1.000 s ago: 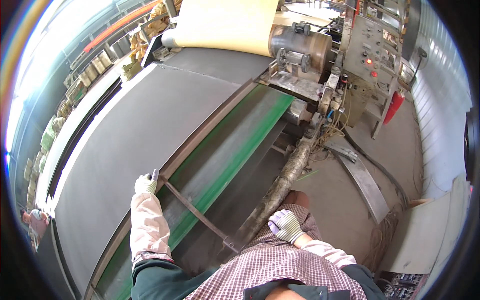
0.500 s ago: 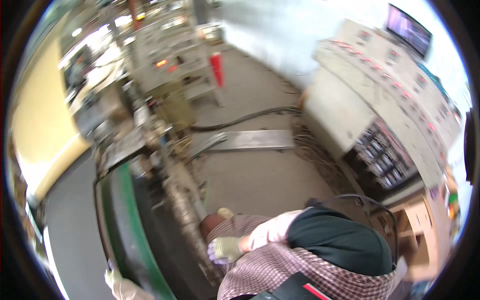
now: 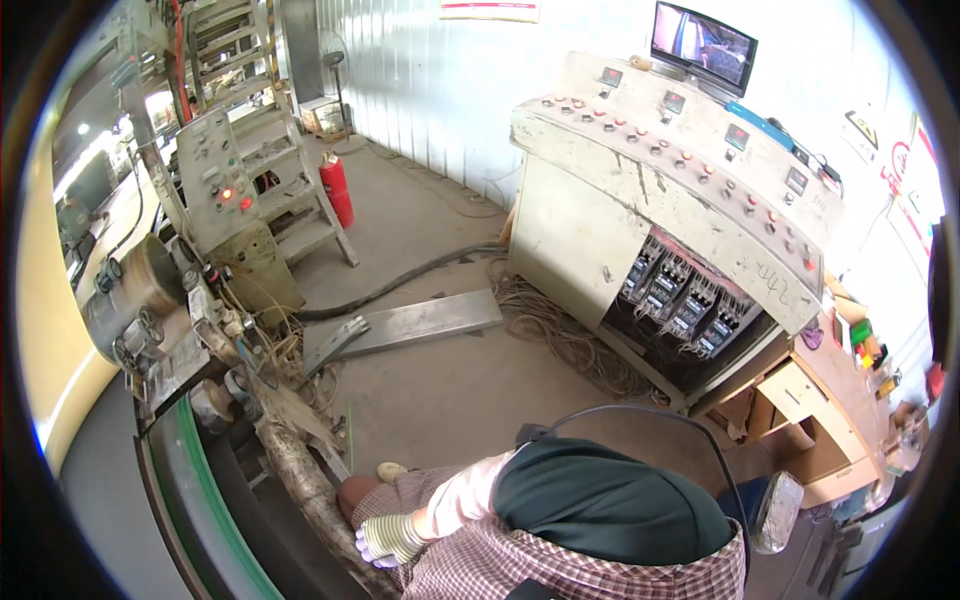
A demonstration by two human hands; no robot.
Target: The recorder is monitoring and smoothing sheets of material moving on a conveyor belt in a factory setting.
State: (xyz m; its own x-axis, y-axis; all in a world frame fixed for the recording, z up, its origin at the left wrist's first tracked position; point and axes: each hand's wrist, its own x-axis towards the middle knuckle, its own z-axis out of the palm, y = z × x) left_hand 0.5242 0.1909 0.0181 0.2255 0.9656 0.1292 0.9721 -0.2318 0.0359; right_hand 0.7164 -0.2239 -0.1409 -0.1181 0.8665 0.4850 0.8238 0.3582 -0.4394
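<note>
My right hand (image 3: pixel 392 540) wears a striped, pale glove with purple fingertips. It rests low beside the checked cloth (image 3: pixel 480 560) over my legs, its fingers slightly apart, and no object shows in it. Close to its left runs a rough, stained metal beam (image 3: pixel 310 490) along the machine's side. Past that beam lie a dark belt-like surface and a green strip (image 3: pixel 205 490). A dark green sleeve (image 3: pixel 610 500) covers my upper right arm, with a pink cuff below it. My left hand is out of view.
A control cabinet (image 3: pixel 570 210) with exposed wiring stands right, a monitor (image 3: pixel 703 48) on top. Cables (image 3: pixel 570 340), a flat metal channel (image 3: pixel 420 325) and a black hose (image 3: pixel 400 285) cross the floor. A red extinguisher (image 3: pixel 336 190) stands by metal steps (image 3: pixel 290 200); a wooden desk (image 3: pixel 815 415) is right.
The view has swung to the right and sharpened. My left hand, earlier at the machine's lower left edge, has gone out of view. My right hand stays beside the checked cloth.
</note>
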